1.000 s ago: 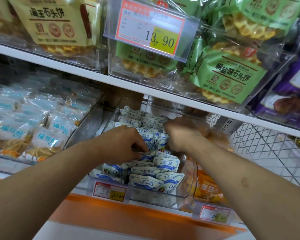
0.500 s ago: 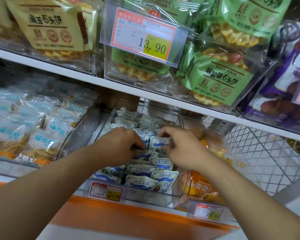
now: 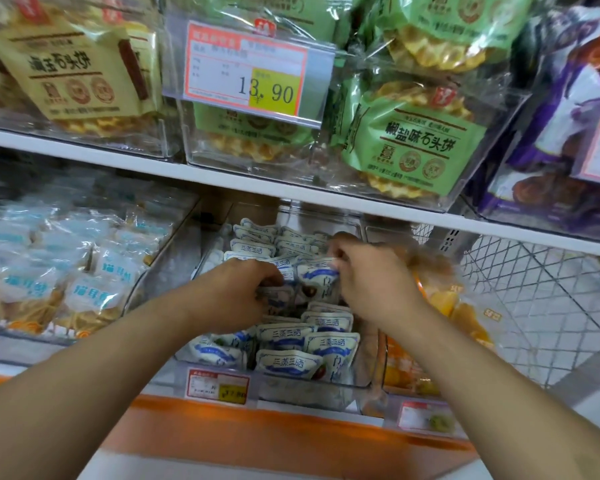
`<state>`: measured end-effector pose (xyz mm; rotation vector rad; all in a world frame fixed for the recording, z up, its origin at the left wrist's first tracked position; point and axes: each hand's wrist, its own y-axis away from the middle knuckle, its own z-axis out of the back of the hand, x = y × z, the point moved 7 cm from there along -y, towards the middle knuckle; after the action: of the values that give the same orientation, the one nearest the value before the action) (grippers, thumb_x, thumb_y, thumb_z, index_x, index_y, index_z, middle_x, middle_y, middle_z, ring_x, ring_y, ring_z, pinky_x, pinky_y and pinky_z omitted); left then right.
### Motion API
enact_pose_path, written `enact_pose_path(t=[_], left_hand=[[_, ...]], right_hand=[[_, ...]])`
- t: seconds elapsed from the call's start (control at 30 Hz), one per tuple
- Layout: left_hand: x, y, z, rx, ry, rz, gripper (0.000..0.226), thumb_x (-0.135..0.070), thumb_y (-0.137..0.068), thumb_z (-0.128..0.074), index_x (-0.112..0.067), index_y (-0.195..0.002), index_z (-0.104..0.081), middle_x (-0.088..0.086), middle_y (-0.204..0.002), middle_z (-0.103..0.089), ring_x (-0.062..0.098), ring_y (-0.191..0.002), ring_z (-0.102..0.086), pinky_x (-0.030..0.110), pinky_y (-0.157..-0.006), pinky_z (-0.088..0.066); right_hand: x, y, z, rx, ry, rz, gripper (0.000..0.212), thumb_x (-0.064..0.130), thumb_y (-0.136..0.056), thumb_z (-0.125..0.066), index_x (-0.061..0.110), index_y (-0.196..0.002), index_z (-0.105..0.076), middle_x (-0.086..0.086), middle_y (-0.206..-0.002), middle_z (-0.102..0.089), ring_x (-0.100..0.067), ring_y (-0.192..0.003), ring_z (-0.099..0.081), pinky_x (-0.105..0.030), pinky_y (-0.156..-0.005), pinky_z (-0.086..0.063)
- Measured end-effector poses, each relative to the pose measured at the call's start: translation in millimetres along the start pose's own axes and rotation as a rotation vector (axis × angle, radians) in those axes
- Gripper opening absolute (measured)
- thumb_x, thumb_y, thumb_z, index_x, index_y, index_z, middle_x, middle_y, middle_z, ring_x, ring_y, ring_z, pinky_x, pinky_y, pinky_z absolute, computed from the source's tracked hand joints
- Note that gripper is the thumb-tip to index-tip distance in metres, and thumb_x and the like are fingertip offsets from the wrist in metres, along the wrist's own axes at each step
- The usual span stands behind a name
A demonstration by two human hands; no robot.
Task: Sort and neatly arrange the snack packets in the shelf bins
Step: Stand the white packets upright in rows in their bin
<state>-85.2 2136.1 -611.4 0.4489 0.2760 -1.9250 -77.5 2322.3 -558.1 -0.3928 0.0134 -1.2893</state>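
Note:
A clear plastic bin (image 3: pixel 312 388) on the lower shelf holds several small white-and-blue snack packets (image 3: pixel 288 363) stacked in rows. My left hand (image 3: pixel 236 296) reaches into the middle of the bin, its fingers curled around packets there. Just to the right, my right hand (image 3: pixel 371 282) pinches the top edge of one white-and-blue packet (image 3: pixel 317 271) and holds it upright. Both hands are close together, with the packets under them partly hidden.
A bin of pale blue noodle-snack packets (image 3: pixel 84 289) stands on the left and a bin of orange packets (image 3: pixel 444 306) on the right. The white shelf edge (image 3: pixel 222 178) overhead carries bins of yellow and green biscuit bags and a price tag (image 3: pixel 253 77). White wire mesh (image 3: pixel 534 299) fills the far right.
My right hand has moved slightly back and up in the bin and now pinches one packet upright. My left hand has stayed in place on the packets. The view has shifted a little.

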Motion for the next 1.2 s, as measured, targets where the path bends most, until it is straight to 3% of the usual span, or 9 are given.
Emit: enact_pose_path(t=[0.1, 0.23, 0.67, 0.77, 0.87, 0.93, 1.03, 1.13, 1.2], left_hand=[[-3, -4, 0, -0.055, 0.007, -0.013, 0.037, -0.012, -0.089, -0.067, -0.038, -0.116, -0.072, -0.013, -0.111, -0.073, 0.007, -0.100, -0.067, 0.030, -0.089, -0.058], [-9, -11, 5, -0.204, 0.082, -0.023, 0.018, -0.015, -0.089, -0.076, -0.028, -0.100, -0.081, -0.009, -0.092, -0.077, -0.005, -0.070, -0.059, -0.002, -0.063, -0.042], [-21, -37, -2, -0.426, 0.282, -0.025, 0.019, -0.014, -0.092, -0.073, -0.030, -0.088, -0.080, -0.015, -0.084, -0.076, -0.004, -0.073, -0.068, 0.002, -0.064, -0.046], [-23, -39, -13, -0.281, 0.186, -0.088, 0.027, -0.009, -0.093, -0.067, -0.033, -0.087, -0.079, -0.017, -0.083, -0.074, -0.007, -0.068, -0.064, 0.014, -0.068, -0.054], [-23, -34, -8, -0.249, 0.169, -0.088, 0.021, -0.018, -0.098, -0.064, -0.030, -0.105, -0.079, -0.015, -0.099, -0.076, -0.004, -0.082, -0.065, 0.018, -0.078, -0.056], [-19, -28, 1, -0.232, 0.226, -0.028, 0.022, -0.023, -0.101, -0.059, -0.033, -0.109, -0.076, -0.017, -0.105, -0.074, -0.001, -0.089, -0.067, 0.020, -0.078, -0.056], [-17, -6, 24, -0.252, 0.155, -0.020, 0.025, -0.021, -0.103, -0.055, -0.033, -0.116, -0.073, -0.015, -0.117, -0.072, 0.005, -0.101, -0.067, 0.020, -0.083, -0.053], [-6, 25, 45, -0.295, 0.009, -0.017, 0.030, -0.019, -0.102, -0.057, -0.032, -0.126, -0.066, -0.018, -0.125, -0.065, 0.004, -0.099, -0.066, 0.010, -0.086, -0.047], [6, 43, 52, -0.334, -0.058, -0.033, 0.040, -0.019, -0.099, -0.061, -0.032, -0.137, -0.058, -0.015, -0.139, -0.057, 0.009, -0.125, -0.056, 0.018, -0.104, -0.039]], right_hand=[[-9, 14, 19, -0.130, -0.071, 0.003, 0.007, 0.016, -0.101, -0.059, 0.022, -0.098, -0.061, -0.005, -0.075, -0.069, -0.032, -0.071, -0.063, -0.043, -0.061, -0.055], [-18, 35, 41, -0.282, -0.155, 0.029, 0.009, 0.017, -0.101, -0.063, 0.023, -0.097, -0.068, 0.002, -0.071, -0.069, -0.022, -0.064, -0.061, -0.041, -0.061, -0.054], [-13, 58, 74, -0.259, -0.245, 0.051, 0.012, 0.019, -0.097, -0.068, 0.028, -0.090, -0.066, 0.015, -0.070, -0.068, -0.005, -0.064, -0.063, -0.026, -0.057, -0.048], [-3, 56, 48, 0.055, -0.035, 0.070, 0.009, 0.027, -0.101, -0.062, 0.030, -0.093, -0.064, 0.013, -0.071, -0.066, -0.004, -0.063, -0.059, -0.028, -0.055, -0.049], [6, 64, 14, 0.343, 0.110, 0.132, 0.013, 0.020, -0.097, -0.061, 0.026, -0.085, -0.061, 0.008, -0.077, -0.063, -0.014, -0.081, -0.059, -0.037, -0.076, -0.056], [12, 70, -1, 0.463, 0.236, 0.204, 0.022, 0.011, -0.089, -0.061, 0.021, -0.070, -0.055, 0.004, -0.077, -0.058, -0.018, -0.088, -0.049, -0.032, -0.093, -0.044], [19, 73, -4, 0.534, 0.337, 0.187, 0.030, 0.009, -0.089, -0.063, 0.022, -0.064, -0.051, 0.000, -0.076, -0.060, -0.018, -0.086, -0.046, -0.028, -0.095, -0.023], [27, 68, -1, 0.516, 0.269, 0.190, 0.014, 0.036, -0.099, -0.062, 0.025, -0.097, -0.070, 0.004, -0.094, -0.068, -0.017, -0.099, -0.052, -0.031, -0.107, -0.027], [31, 64, 0, 0.521, 0.181, 0.133, 0.026, 0.041, -0.104, -0.054, 0.027, -0.123, -0.065, 0.004, -0.116, -0.065, -0.019, -0.114, -0.053, -0.034, -0.106, -0.036]])
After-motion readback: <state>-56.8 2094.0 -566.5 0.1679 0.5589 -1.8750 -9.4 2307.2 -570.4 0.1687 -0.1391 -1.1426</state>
